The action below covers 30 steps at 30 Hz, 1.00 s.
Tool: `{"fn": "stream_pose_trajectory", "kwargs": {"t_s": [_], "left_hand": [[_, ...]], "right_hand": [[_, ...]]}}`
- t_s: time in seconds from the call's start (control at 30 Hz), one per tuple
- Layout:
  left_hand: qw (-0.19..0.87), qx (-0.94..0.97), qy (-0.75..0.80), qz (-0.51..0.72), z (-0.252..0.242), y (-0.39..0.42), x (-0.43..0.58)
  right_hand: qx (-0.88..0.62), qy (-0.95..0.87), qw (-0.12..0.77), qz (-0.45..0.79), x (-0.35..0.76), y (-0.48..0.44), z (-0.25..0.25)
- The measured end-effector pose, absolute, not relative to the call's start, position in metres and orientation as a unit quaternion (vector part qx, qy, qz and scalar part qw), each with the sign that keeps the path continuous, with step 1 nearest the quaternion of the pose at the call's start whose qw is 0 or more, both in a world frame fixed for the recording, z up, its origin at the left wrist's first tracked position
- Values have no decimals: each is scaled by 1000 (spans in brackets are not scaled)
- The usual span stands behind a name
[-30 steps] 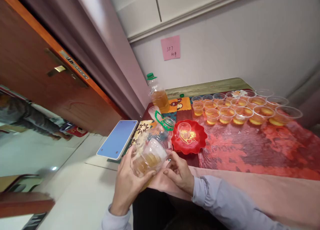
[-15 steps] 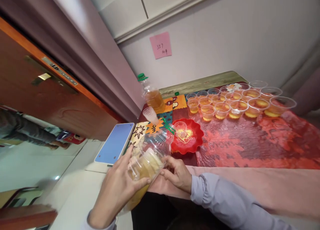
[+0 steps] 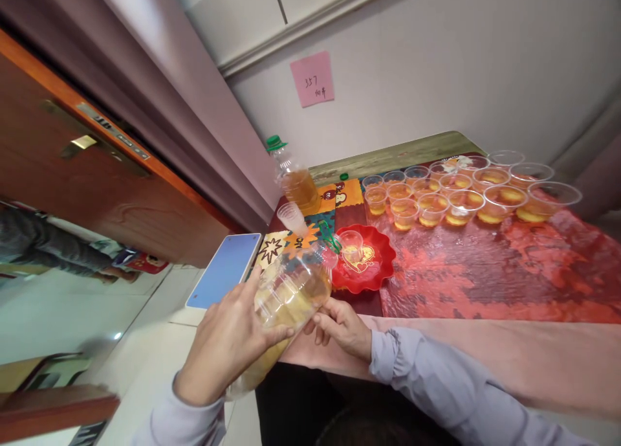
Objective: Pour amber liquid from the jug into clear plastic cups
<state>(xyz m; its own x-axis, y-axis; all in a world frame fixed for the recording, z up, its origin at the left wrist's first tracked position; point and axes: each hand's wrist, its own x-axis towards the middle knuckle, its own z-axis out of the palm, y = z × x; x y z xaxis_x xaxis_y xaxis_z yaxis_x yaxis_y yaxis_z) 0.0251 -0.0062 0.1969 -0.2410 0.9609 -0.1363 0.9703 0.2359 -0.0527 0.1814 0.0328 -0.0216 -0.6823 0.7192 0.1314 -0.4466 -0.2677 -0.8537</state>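
Note:
My left hand [image 3: 230, 339] is wrapped round a large clear bottle [image 3: 291, 297] of yellow liquid, tilted with its neck toward a red scalloped plate [image 3: 378, 268]. Fingers of my right hand [image 3: 344, 329] touch the bottle's lower side near its shoulder. On the plate rests a clear plastic cup [image 3: 352, 245], close to the bottle's mouth. A green handle piece [image 3: 330, 237] lies beside the plate. Behind it a stack of clear cups [image 3: 292, 219] leans over, next to a second bottle [image 3: 301, 187] with a green cap.
Rows of clear cups holding amber liquid [image 3: 456, 203] cover the table's back right. A small green cap [image 3: 344, 176] lies near the wall. To the left are a blue board [image 3: 226, 271], a wooden door [image 3: 97, 148] and a person's legs [image 3: 53, 245].
The held bottle has tipped further toward the plate, and liquid now reaches its shoulder. My right hand has shifted slightly along its side. The view has shifted a little.

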Motion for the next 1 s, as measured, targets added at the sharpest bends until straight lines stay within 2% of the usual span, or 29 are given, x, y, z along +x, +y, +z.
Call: {"fn": "stream_pose_trajectory", "kwargs": {"t_s": [1.0], "left_hand": [[13, 616, 775, -140, 221, 15, 37]], "right_hand": [[-62, -376, 338, 861, 186, 39, -8]]}}
